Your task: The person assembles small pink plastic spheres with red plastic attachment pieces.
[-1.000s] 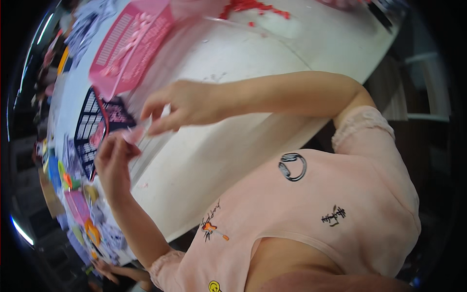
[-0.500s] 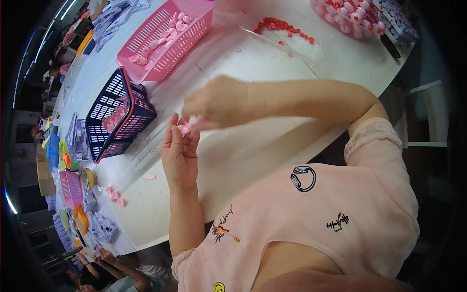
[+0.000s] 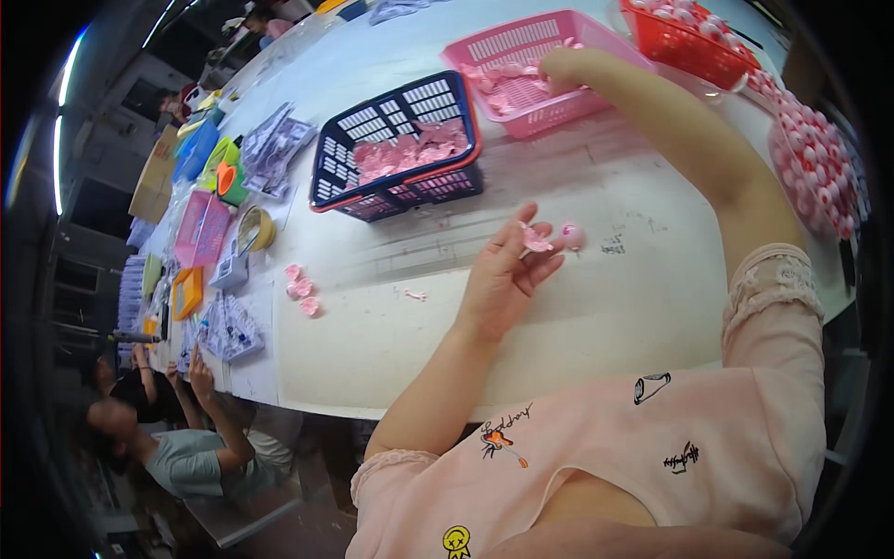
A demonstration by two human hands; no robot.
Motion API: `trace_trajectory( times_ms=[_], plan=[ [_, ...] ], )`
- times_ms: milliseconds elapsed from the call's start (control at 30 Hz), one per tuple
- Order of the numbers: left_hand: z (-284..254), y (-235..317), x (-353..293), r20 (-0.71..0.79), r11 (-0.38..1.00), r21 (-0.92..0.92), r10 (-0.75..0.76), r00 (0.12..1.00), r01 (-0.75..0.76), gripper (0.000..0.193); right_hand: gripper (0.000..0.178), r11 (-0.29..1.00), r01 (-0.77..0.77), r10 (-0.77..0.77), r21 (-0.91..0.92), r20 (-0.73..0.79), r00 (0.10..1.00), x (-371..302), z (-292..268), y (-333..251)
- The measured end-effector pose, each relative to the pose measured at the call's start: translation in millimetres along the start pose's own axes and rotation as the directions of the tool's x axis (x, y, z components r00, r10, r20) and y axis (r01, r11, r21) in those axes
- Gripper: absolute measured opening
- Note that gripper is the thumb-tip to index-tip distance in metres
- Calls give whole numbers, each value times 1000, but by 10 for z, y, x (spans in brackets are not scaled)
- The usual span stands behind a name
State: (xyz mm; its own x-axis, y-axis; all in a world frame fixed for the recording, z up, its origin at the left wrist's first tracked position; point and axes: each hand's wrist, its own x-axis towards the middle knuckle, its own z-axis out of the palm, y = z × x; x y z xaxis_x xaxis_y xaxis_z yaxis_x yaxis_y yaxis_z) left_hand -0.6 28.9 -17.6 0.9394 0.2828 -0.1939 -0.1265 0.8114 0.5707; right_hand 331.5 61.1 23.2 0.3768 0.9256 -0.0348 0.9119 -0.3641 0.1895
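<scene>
My left hand (image 3: 498,284) is raised over the white table, palm up, pinching a small pink petal-like piece (image 3: 535,238) between thumb and fingers. Beside its fingertips is a shiny pink ball (image 3: 573,236); whether it touches the hand I cannot tell. Stretched out to the far side, my right hand (image 3: 566,70) reaches into a pink slatted basket (image 3: 559,119) that holds more pink pieces (image 3: 503,86). The fingers of that hand are hidden among the pieces and the basket wall. A navy basket with a red rim (image 3: 321,191), left of the pink one, contains crumpled-looking pink pieces (image 3: 410,154).
Several pink pieces (image 3: 303,291) lie on the table at the left. At the far right are a red basket (image 3: 694,51) and a clear bag (image 3: 810,158) of pink-and-white balls. Purple bundles (image 3: 275,149) and colored bins sit farther left, near a seated person (image 3: 191,456).
My right hand has left my left hand and reached into the pink basket. The view has turned, shifting the baskets rightward. The ball now shows beside my left fingers.
</scene>
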Motion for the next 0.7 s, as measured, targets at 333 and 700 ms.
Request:
trace_trajectory(
  times_ms=[333, 700],
  plan=[
    [119, -13, 36, -38, 998, 44, -36, 999, 38, 39, 28, 961, 215, -219, 172, 4, 976, 325, 298, 141],
    [109, -7, 0, 10, 995, 87, -52, 999, 51, 38, 28, 951, 254, -235, 178, -122, 964, 154, 73, -27]
  ],
)
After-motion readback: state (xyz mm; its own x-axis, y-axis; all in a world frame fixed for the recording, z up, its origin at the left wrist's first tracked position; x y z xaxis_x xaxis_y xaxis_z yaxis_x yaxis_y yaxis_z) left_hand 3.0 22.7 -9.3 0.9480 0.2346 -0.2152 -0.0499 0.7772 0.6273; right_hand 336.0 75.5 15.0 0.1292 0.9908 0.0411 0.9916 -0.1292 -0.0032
